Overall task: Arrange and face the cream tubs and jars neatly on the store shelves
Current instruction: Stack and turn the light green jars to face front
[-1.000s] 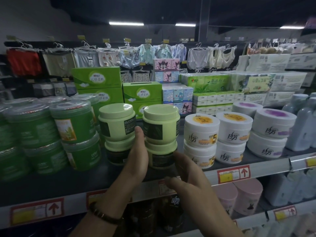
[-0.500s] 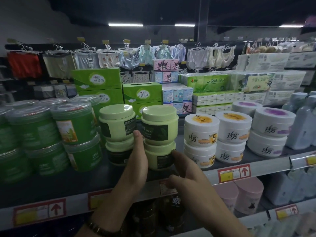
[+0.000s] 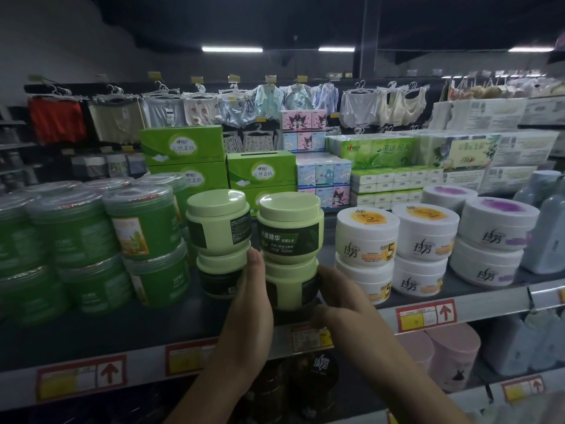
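now left hand (image 3: 249,301) presses, right hand (image 3: 342,304) grips tub (image 3: 290,290)

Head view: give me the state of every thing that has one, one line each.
lower pale green jar, lidded, label turned off front.
upper pale green jar, lidded, label facing front, stacked on it.
left hand, flat against the lower pale green jar's left side.
right hand, grip on its right side.
white tubs, lidded, stacked in twos, logos frontward.

Matt pale-green plastic jar (image 3: 290,228)
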A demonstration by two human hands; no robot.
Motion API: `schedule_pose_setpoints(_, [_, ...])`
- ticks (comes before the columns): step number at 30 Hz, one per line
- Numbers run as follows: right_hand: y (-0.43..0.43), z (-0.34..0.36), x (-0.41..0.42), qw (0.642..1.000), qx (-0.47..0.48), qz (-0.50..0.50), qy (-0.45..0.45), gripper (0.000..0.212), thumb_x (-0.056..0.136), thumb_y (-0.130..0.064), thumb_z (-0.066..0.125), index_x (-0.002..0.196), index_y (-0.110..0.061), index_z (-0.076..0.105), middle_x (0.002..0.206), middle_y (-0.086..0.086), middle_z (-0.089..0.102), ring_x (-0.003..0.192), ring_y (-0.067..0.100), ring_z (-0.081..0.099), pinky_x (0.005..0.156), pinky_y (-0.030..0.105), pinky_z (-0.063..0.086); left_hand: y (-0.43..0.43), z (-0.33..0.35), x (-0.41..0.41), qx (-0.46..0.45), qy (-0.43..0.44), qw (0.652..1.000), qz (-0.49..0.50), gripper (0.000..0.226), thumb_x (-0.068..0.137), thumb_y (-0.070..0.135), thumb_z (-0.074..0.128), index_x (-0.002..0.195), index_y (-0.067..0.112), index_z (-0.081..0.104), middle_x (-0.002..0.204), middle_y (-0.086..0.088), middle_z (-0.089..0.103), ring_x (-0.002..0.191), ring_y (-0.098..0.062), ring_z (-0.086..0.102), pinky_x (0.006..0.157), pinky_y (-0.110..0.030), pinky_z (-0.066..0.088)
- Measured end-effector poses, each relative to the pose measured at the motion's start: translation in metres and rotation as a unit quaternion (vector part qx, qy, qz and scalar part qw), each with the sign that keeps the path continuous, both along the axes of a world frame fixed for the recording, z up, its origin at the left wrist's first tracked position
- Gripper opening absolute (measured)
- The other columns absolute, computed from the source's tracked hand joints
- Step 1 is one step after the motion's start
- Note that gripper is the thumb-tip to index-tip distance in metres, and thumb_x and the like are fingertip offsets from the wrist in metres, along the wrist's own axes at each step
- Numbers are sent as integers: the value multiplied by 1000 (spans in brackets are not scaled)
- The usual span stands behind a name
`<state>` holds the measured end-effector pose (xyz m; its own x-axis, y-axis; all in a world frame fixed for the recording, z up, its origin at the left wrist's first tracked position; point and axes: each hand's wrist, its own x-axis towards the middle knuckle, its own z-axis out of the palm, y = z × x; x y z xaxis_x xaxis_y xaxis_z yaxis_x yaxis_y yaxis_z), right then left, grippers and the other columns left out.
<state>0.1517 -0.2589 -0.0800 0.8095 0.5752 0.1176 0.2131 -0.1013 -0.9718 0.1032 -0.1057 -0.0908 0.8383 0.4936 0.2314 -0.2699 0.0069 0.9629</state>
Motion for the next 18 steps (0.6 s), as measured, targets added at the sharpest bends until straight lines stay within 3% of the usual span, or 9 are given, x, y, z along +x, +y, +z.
schedule_pose_setpoints(4, [2,-3,5,1000,-8,-2,-10,64,87,5,60,130,-42,59,117,-34,71,110,-18,62,97,25,49,-5,2,-6,-17,5,1000,-1,66,76,80,35,125,45,59,128,34,60,118,16,55,100,-15,42])
schedule_pose_setpoints(7, [4,-2,8,1000,-8,-6,-11,63,80,-6,62,133,-40,60,120,-27,72,113,-13,64,101,30,52,-6,2,-10,-33,5,999,-1,77,64,85,41,126,44,58,129,35,56,126,8,50,107,-20,35])
schedule_pose_setpoints(11, [4,1,7,1000,-7,-10,-8,70,67,-18,59,134,-40,60,119,-26,72,114,-13,63,89,18,49,-5,5,-18,-33,4,999,-8,88,65,85,43,140,40,56,139,27,59,132,5,51,115,-26,35])
schedule_pose_setpoints(12, [3,2,7,1000,-5,-11,-11,69,69,-18,60,134,-41,60,120,-25,72,114,-12,62,88,18,48,-3,6,-18,-35,7,999,-10,81,70,82,43,138,39,57,136,26,63,126,8,56,108,-21,42])
schedule_pose_setpoints(15, [4,-1,8,1000,-4,-12,-26,53,88,-9,66,128,-43,60,117,-28,71,110,-16,62,85,13,47,1,11,-16,-41,23,999,-23,47,86,67,34,114,39,61,94,35,73,88,21,65,67,-3,50])
schedule_pose_setpoints(16, [4,-2,7,999,-5,-13,-34,53,92,-4,67,125,-45,59,114,-31,70,110,-17,61,84,12,47,3,12,-14,-40,25,998,-28,48,86,67,33,114,40,60,92,36,72,86,22,65,63,-3,50])
schedule_pose_setpoints(18, [5,-7,4,999,-5,-24,-48,55,93,-4,70,126,-46,59,114,-35,70,113,-17,61,88,11,49,9,12,-7,-37,25,998,-37,59,85,70,35,128,39,60,110,30,72,97,17,66,66,-4,52])
